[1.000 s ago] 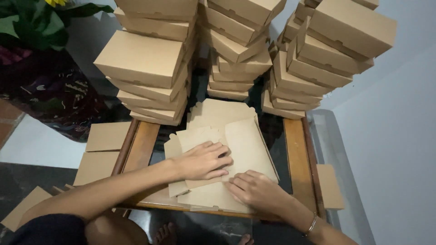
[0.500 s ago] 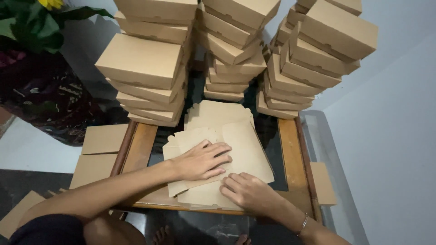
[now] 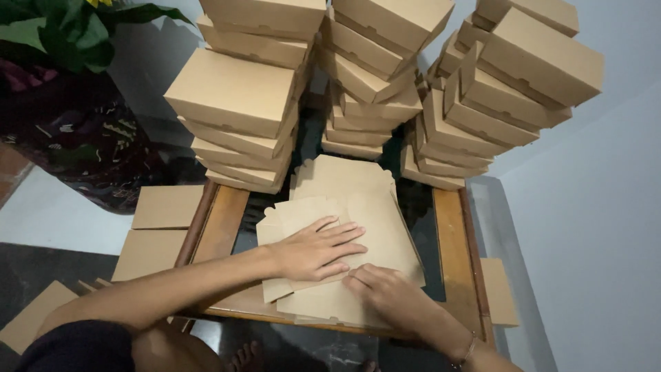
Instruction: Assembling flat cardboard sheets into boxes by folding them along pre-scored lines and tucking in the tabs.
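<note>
Right hand [image 3: 389, 296] slid inward, box stacks [image 3: 237, 110] behind

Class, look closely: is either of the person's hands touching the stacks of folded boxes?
No: both the left hand and right hand press the flat cardboard sheet.

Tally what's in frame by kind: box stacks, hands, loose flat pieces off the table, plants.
Stacks of folded brown cardboard boxes: 3
Bare hands, left hand and right hand, pressing the flat brown cardboard blank: 2
Flat brown cardboard pieces beside the wooden-framed table, such as one at left: 4
Green leafy plant: 1
Total: 10
</note>
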